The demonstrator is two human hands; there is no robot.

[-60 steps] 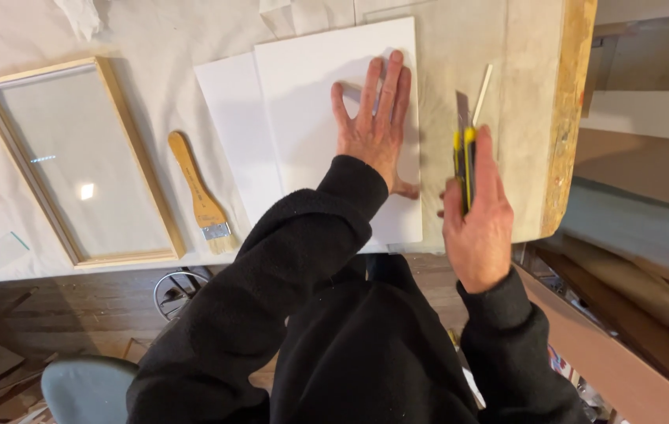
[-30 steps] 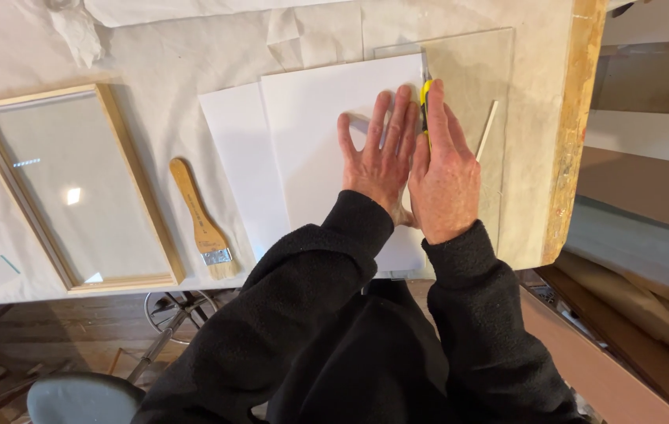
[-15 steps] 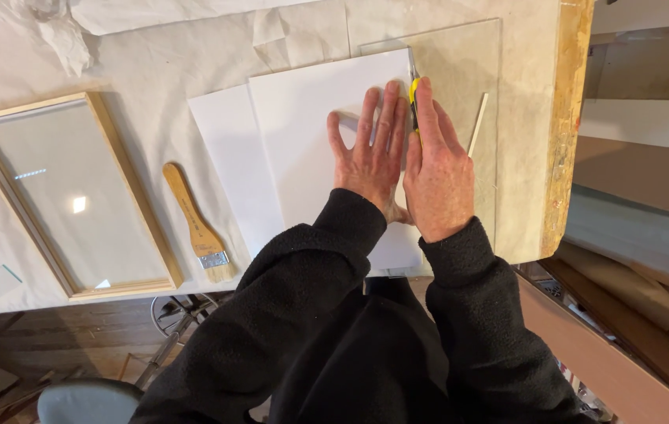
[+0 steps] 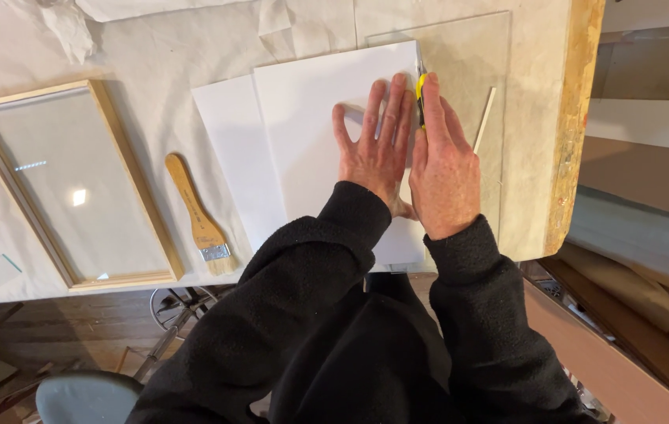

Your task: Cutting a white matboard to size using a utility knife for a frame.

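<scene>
My left hand [image 4: 373,149] lies flat with fingers spread on a white board [image 4: 311,133], near its right edge. My right hand [image 4: 443,169] is closed around a yellow and black utility knife [image 4: 421,90], its tip at the board's right edge, far from me. A second white sheet [image 4: 228,149] sticks out from under the board on the left. A clear glass pane [image 4: 464,55] lies beneath the board on the right, and a thin wooden stick [image 4: 485,116] rests on the pane just right of my right hand.
A wooden frame with a glass pane [image 4: 75,180] lies at the left on the cloth-covered table [image 4: 138,47]. A wooden-handled paintbrush [image 4: 195,213] lies between frame and sheets. The table's raw wooden edge [image 4: 574,118] runs down the right. A grey stool seat [image 4: 83,396] shows below left.
My right hand came down from beside the board with the knife and set it against the board's right edge next to my left hand. The view has shifted slightly.
</scene>
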